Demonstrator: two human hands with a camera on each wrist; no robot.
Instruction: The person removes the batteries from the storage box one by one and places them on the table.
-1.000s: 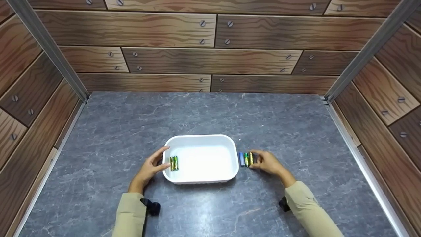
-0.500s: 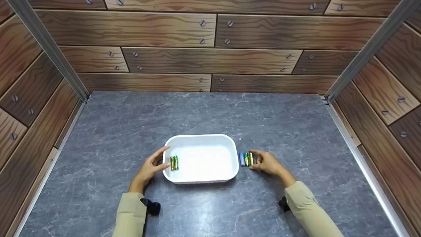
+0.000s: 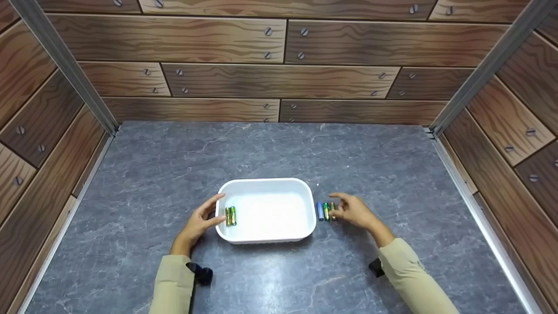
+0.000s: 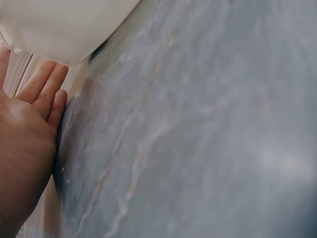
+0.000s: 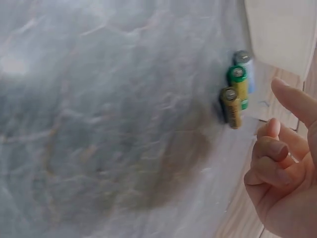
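Note:
A white plastic tub (image 3: pixel 266 240) stands on the table, with two green-and-gold batteries (image 3: pixel 233 216) lying side by side near its left wall. My left hand (image 3: pixel 199 221) rests at that wall, thumb and forefinger spread at the rim; the left wrist view shows its other fingers straight beside the tub. To the right of the tub lie three batteries in a row: blue (image 3: pixel 320 211), green-and-gold (image 5: pixel 238 85) and gold (image 5: pixel 231 109). Over the gold one hovers my right hand (image 3: pixel 355 213), thumb and forefinger parted, nothing between them.
Grey marbled tabletop (image 3: pixel 270 152) surrounds the tub. Wood-patterned panels (image 3: pixel 235 80) close off the back and both sides, and metal posts (image 3: pixel 475 83) stand at the back corners. Black wrist cameras (image 3: pixel 203 275) sit at the cuffs.
My right hand has let go of the gold battery and lifted slightly, its thumb and forefinger now off the battery's ends. The left hand, tub and batteries stay put.

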